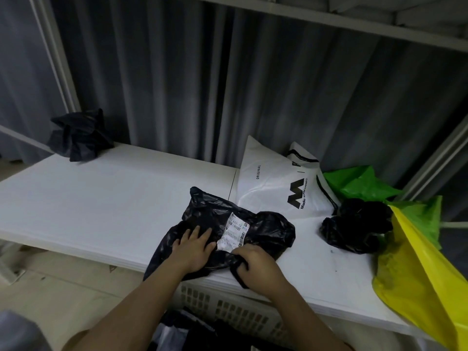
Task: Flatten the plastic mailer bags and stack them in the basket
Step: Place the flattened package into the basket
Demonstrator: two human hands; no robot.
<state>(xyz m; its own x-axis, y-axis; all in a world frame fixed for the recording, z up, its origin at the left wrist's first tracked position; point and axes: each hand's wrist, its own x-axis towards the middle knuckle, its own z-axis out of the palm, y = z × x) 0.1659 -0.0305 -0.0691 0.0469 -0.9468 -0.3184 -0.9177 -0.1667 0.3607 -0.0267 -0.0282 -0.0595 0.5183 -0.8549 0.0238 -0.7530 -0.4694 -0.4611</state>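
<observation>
In the head view, a black bag with a white label lies on the white table, near its front edge, still wrinkled and partly hanging over. The left hand lies flat on the bag with straight fingers and presses it down. The right hand has curled fingers and pinches the lower edge of the same bag. So the step in hand, I think, is the flattening of this one bag. The basket stands below the table edge (some dark bags seem to be inside already).

Other bags wait: a white bag, a green bag, a yellow bag, a crumpled black bag at the right, and a dark bag far at the left.

The next move probably needs a pull on the edge while the flat hand smooths outward, then a lowering into the basket
</observation>
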